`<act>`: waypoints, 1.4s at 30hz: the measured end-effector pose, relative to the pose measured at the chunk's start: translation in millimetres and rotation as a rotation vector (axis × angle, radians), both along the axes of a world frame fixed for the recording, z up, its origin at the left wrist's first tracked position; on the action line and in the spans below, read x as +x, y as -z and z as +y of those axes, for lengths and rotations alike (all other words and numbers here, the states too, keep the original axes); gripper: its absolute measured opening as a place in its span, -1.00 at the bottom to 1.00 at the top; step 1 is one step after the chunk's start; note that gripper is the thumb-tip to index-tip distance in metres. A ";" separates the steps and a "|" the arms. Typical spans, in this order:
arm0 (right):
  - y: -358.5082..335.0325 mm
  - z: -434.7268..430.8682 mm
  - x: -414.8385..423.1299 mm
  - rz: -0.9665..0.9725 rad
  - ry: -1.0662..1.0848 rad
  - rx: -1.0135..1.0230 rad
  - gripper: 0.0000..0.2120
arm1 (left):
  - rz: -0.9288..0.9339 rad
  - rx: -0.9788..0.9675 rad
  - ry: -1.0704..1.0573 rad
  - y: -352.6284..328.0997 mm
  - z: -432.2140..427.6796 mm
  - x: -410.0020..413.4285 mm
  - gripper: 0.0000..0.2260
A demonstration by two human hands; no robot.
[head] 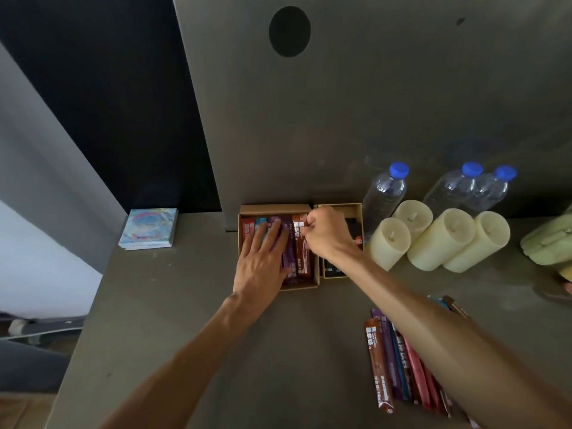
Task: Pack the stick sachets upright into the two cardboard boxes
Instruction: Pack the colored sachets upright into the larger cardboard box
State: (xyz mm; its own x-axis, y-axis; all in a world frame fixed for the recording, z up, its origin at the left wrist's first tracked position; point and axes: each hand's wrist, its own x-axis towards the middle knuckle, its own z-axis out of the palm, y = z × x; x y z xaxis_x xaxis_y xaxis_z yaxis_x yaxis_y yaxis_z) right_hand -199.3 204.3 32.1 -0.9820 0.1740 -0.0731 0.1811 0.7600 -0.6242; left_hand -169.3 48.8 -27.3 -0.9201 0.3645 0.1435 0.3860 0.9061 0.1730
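Note:
Two open cardboard boxes stand side by side at the back of the table. The left box (315, 270) holds several stick sachets in red, blue, purple and brown. My left hand (263, 261) lies flat with straight fingers on those sachets. My right hand (325, 233) pinches the top end of a brown sachet (302, 258) at the right side of that box. The right box (359, 212) holds dark sachets, mostly hidden by my right hand and wrist. A pile of loose sachets (393, 363) lies on the table near me, partly under my right forearm.
Three cream candles (439, 239) lie right of the boxes, with three blue-capped water bottles (383, 193) behind them. A small pastel packet (148, 229) sits at the back left. A pale green object (551, 243) is at the right edge. A grey panel rises behind the boxes.

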 end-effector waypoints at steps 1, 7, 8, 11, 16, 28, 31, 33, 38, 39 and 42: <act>3.7 -2.5 -0.3 0.005 0.001 0.027 -0.84 | 0.009 -0.034 0.019 1.8 -1.3 -3.4 -0.23; 9.2 -9.2 1.4 0.049 0.016 0.113 -0.90 | 0.014 -0.101 0.062 1.9 -5.5 -12.3 -0.22; 8.9 -9.8 1.7 0.049 0.012 0.130 -0.88 | 0.014 -0.098 0.066 2.4 -5.3 -12.5 -0.22; 9.3 -11.8 2.0 0.047 -0.013 0.221 -0.82 | 0.000 -0.088 0.065 2.7 -5.9 -13.1 -0.22; 4.1 -16.2 6.1 0.063 -0.089 0.399 -0.81 | -0.008 -0.084 0.071 2.8 -6.0 -13.8 -0.22; 33.2 -8.7 40.1 0.188 -0.254 0.721 -0.70 | 0.053 -0.040 0.083 -15.4 3.2 -16.7 -0.28; 37.1 -8.0 39.8 0.213 -0.253 0.770 -0.71 | 0.058 -0.061 0.098 -17.1 7.1 -17.8 -0.29; 37.9 -6.6 39.4 0.223 -0.252 0.780 -0.76 | 0.073 -0.054 0.107 -18.6 8.2 -18.9 -0.30; 40.0 -2.5 39.7 0.205 -0.256 0.795 -0.74 | 0.081 -0.056 0.085 -24.4 9.1 -20.6 -0.31; 40.7 -1.4 39.9 0.205 -0.259 0.796 -0.73 | 0.075 -0.065 0.080 -24.1 9.6 -20.8 -0.30; 42.3 1.7 41.4 0.207 -0.273 0.794 -0.72 | 0.067 -0.098 0.069 -22.7 9.2 -21.5 -0.27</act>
